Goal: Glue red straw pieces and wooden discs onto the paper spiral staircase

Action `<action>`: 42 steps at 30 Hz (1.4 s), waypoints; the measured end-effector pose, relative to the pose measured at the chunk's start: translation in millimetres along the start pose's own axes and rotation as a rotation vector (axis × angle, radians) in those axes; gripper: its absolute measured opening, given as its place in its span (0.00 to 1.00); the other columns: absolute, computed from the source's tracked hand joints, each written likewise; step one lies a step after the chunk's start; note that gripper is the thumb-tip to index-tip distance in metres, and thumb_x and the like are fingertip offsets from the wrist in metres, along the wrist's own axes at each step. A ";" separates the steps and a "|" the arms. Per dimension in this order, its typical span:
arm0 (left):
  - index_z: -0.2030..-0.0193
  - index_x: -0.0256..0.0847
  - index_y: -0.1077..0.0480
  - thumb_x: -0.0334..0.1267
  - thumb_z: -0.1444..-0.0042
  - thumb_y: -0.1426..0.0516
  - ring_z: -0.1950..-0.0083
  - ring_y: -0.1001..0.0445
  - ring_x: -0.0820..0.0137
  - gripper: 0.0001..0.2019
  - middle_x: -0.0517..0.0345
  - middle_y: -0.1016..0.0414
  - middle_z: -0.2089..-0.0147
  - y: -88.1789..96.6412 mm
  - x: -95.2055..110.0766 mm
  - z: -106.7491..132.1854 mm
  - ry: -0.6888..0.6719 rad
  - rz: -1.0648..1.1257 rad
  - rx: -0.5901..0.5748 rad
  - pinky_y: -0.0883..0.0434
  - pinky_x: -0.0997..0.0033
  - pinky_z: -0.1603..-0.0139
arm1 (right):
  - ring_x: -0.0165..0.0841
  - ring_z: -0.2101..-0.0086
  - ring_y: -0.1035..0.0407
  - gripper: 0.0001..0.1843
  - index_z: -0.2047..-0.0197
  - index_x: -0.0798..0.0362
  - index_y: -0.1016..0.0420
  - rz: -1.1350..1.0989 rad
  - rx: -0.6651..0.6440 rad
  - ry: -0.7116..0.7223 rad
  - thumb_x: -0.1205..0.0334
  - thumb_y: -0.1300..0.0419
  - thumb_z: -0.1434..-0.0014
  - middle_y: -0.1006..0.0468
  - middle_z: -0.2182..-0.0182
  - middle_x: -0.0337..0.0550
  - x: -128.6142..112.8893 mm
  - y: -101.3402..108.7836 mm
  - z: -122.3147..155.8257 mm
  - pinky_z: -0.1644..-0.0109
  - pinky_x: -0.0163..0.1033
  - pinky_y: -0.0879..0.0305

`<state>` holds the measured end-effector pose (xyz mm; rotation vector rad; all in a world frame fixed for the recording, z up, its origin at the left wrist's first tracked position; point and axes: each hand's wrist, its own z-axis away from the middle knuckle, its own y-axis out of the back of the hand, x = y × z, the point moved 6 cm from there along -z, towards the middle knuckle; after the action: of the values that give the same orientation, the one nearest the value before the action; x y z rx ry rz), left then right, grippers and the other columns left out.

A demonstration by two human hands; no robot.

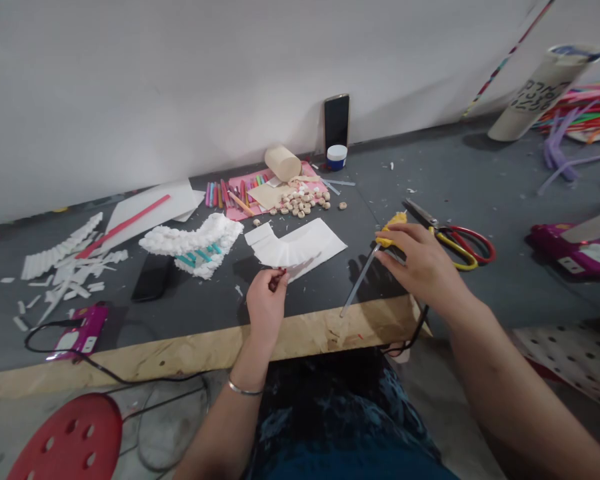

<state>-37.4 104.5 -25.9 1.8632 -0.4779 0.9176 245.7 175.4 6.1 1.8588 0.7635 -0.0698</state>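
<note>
My right hand [420, 263] is wrapped round a yellow glue gun [394, 223], with a long translucent glue stick [359, 283] slanting out of it toward the table's front edge. My left hand [266, 300] is closed with its fingertips pinched together; anything between them is too small to make out. It is at the near edge of a curved white paper piece [310, 247] lying flat on the table. Left of that paper stands a fluffy white piece [200, 233] with turquoise strips. Scissors [455, 240] with red and yellow handles lie just beyond my right hand.
Wooden beads [303, 201] and crayons [225, 195] lie on pink paper at the back, near a propped phone [337, 123] and a small jar [337, 157]. White scraps [67, 280], a black phone [151, 277] and purple power strips [83, 330] lie leftward and rightward. A tall cylinder [540, 93] leans at right.
</note>
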 end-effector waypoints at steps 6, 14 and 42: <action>0.66 0.39 0.26 0.37 0.43 0.40 0.69 0.31 0.70 0.05 0.58 0.26 0.70 0.4 0.2 0.0 -0.010 -0.061 -0.008 0.35 0.71 0.66 | 0.48 0.46 0.32 0.18 0.46 0.53 0.26 -0.033 0.019 0.036 0.58 0.44 0.36 0.27 0.48 0.56 2.0 -12.0 3.9 0.41 0.56 0.34; 0.67 0.39 0.26 0.34 0.44 0.39 0.70 0.32 0.72 0.02 0.60 0.28 0.70 -1.2 -3.3 -0.9 -0.056 -0.080 -0.002 0.35 0.71 0.66 | 0.46 0.49 0.30 0.15 0.49 0.53 0.25 -0.126 0.020 0.088 0.61 0.43 0.37 0.26 0.50 0.55 -15.2 -22.6 4.7 0.45 0.52 0.31; 0.69 0.40 0.28 0.27 0.44 0.42 0.67 0.30 0.71 0.06 0.60 0.31 0.68 -4.7 -7.7 3.5 -0.102 -0.049 -0.031 0.35 0.71 0.65 | 0.44 0.51 0.33 0.14 0.50 0.54 0.30 -0.053 -0.142 0.386 0.71 0.42 0.40 0.25 0.50 0.49 -118.4 -84.5 -33.6 0.50 0.46 0.37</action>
<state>-37.8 103.1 -35.5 1.8912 -0.5032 0.7812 96.8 167.2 -2.7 1.7365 1.0537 0.3110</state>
